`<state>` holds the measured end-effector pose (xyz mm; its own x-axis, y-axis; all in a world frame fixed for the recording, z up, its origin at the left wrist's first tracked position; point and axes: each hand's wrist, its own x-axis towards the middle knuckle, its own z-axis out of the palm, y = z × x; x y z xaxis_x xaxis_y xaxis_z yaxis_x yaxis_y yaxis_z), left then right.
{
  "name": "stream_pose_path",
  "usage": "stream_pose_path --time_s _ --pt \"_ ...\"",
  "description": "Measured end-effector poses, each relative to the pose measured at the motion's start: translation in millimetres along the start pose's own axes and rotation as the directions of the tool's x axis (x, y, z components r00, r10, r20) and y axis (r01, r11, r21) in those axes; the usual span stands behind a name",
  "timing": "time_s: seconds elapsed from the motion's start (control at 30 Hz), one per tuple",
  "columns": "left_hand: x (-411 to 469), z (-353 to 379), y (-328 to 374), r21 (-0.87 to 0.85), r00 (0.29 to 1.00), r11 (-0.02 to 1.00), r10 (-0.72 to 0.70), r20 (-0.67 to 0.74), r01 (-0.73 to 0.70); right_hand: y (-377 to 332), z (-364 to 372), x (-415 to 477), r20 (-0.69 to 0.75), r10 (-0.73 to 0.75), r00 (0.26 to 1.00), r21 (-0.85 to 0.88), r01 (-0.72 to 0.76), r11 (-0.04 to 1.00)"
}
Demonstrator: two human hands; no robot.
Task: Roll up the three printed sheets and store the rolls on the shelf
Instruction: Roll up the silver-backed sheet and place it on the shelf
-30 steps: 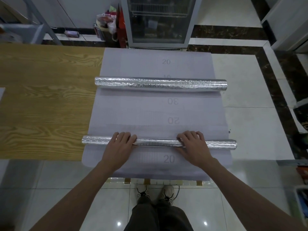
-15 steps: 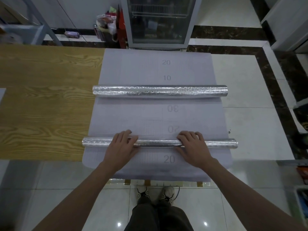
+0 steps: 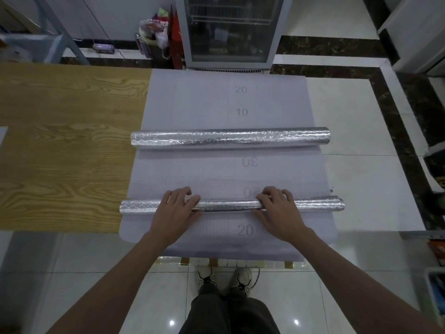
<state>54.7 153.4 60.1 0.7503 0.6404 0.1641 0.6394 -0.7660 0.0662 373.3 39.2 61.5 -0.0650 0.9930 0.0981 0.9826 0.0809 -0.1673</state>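
One view only: a wide-angle camera worn on the head. It stands above the near edge of the worktop (image 3: 60, 165) and faces forward and steeply down. Range is close: both forearms enter from the bottom corners, and the left hand (image 3: 178, 209) and right hand (image 3: 280, 212), curled over the near roll (image 3: 317, 206), sit just below centre. The person's shoes (image 3: 224, 280) mark the near limit and a glass-door cabinet (image 3: 231, 32) the far limit.

Dim light, floor glare, bowed edges
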Motion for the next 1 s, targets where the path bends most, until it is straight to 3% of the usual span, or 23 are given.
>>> stream_pose_path --time_s 0.23,0.4,0.53,0.7,0.87,1.0 --pt "0.5 -4.1 -3.4 0.000 0.999 0.999 0.034 0.023 -0.034 -5.4 -5.0 0.6 0.042 0.039 0.998 0.052 -0.041 0.998" --pt "-0.1 -6.9 -1.0 -0.035 0.999 0.999 0.023 0.038 -0.021 0.3 -3.3 1.0 -0.002 0.007 1.000 -0.035 -0.007 0.999" --pt "4.5 -2.5 -2.2 0.002 1.000 1.000 -0.019 0.020 0.019 -0.7 -3.0 1.7 -0.012 -0.009 1.000 -0.034 0.009 0.999" --pt "2.6 -3.3 -6.5 -0.021 0.997 0.998 0.059 0.055 -0.058 -1.9 -1.5 0.2 0.008 0.032 0.999 -0.007 -0.032 0.999" --pt "1.5 -3.4 -8.7 0.022 1.000 1.000 0.007 0.009 -0.008 -2.9 -3.6 0.3 -0.029 0.047 0.998 -0.045 -0.048 0.998" --pt "-1.3 -4.2 -6.7 -0.030 0.998 0.999 0.024 0.057 -0.022 -0.6 -5.2 -2.4 0.008 0.039 0.999 -0.040 -0.039 0.998"
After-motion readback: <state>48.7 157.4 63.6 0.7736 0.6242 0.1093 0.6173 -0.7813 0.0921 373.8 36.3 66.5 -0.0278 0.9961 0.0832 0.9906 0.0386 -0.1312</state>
